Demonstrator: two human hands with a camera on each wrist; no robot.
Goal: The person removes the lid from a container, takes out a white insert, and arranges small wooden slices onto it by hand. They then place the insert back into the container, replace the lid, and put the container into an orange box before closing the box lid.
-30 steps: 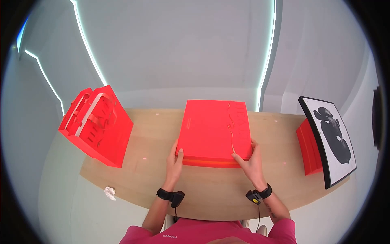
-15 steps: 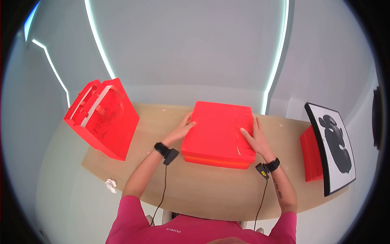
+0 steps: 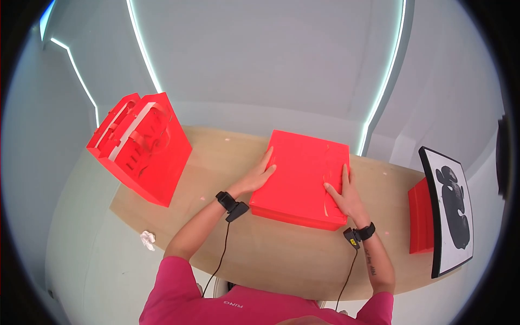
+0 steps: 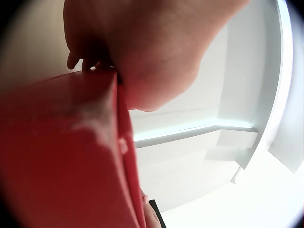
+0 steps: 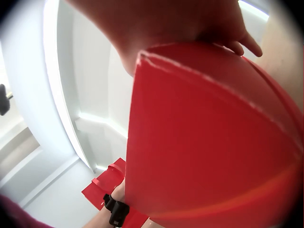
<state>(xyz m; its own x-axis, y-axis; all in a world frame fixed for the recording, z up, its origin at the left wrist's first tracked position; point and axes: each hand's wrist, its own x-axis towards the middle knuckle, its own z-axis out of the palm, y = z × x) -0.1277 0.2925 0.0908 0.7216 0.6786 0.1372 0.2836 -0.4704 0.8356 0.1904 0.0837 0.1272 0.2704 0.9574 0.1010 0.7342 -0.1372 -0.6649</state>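
Observation:
A large square red box [image 3: 300, 173] with gold-coloured lines on its lid sits on the table in the head view, its front edge slanting down to the right. My left hand [image 3: 259, 176] lies along the box's left side, thumb over the top edge. On the opposite side, my right hand [image 3: 346, 197] rests with straight fingers along the edge and the thumb on the lid. An orange band [image 5: 232, 197] runs along the lower front of the box in the right wrist view. In the left wrist view, the left hand's fingers [image 4: 90, 61] reach along the box's side.
Two red gift bags [image 3: 154, 162] with ribbon handles stand at the table's left end. At the right end, a black-framed picture [image 3: 452, 211] leans against another red box [image 3: 420, 216]. A crumpled white tissue [image 3: 147, 240] lies by the left front edge of the wooden table [image 3: 216, 146].
Both hands have slid from the box's front corners farther back along its sides. The orange band at the front has dropped from sight in the head view, which has turned slightly.

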